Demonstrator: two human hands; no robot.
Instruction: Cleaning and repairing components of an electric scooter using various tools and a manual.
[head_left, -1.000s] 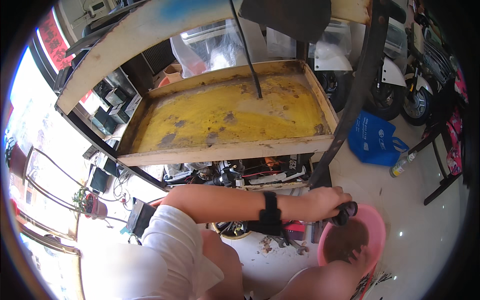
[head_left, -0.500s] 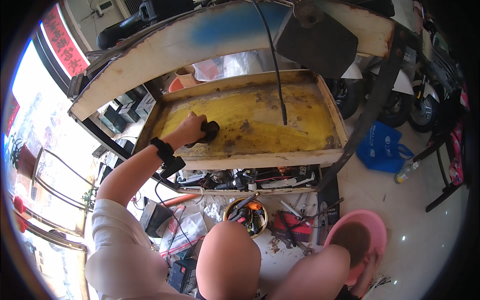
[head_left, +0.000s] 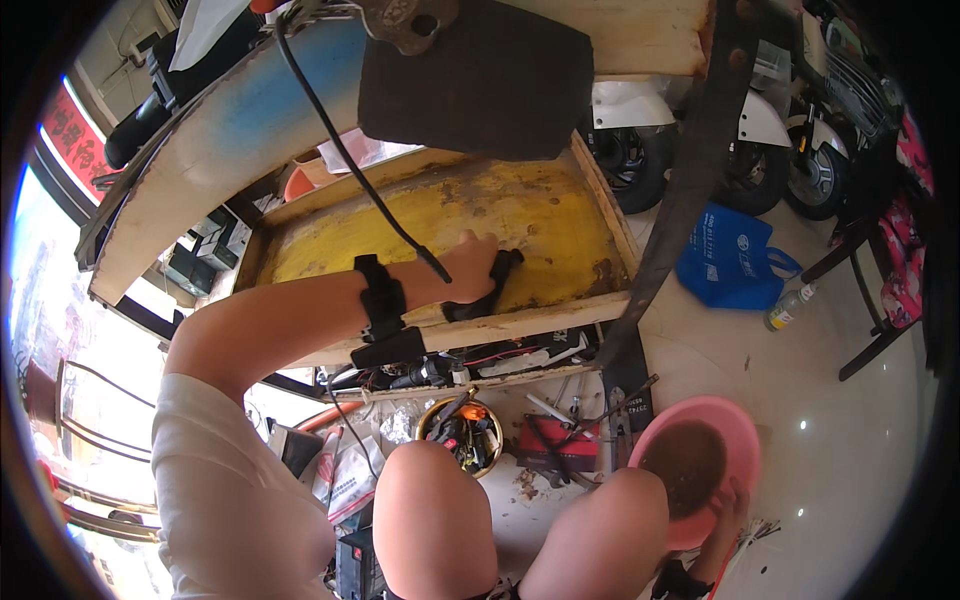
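Observation:
My left hand [head_left: 472, 268] is closed on a dark rag-like wad [head_left: 497, 287], pressed on the floor of a shallow yellow tray [head_left: 330, 240]. Brown dirt smears the tray, and its pale raised rim is worn. What the wad is made of is hard to make out. Down at the right, my right hand [head_left: 732, 508] grips the near right side of a pink basin [head_left: 742, 440] that holds murky brown water. A black strap with a small box circles my left wrist.
A black cable [head_left: 355, 170] and a dark flap [head_left: 475, 80] hang over the tray. Below it are a shelf of tools, a tool bucket [head_left: 497, 440] and a red box [head_left: 550, 445]. A blue bag [head_left: 728, 265], a bottle [head_left: 790, 307] and scooters stand to the right.
My left hand has slid the dark wad rightward along the tray, toward its near edge. The view has shifted to the right. My right hand stays on the basin.

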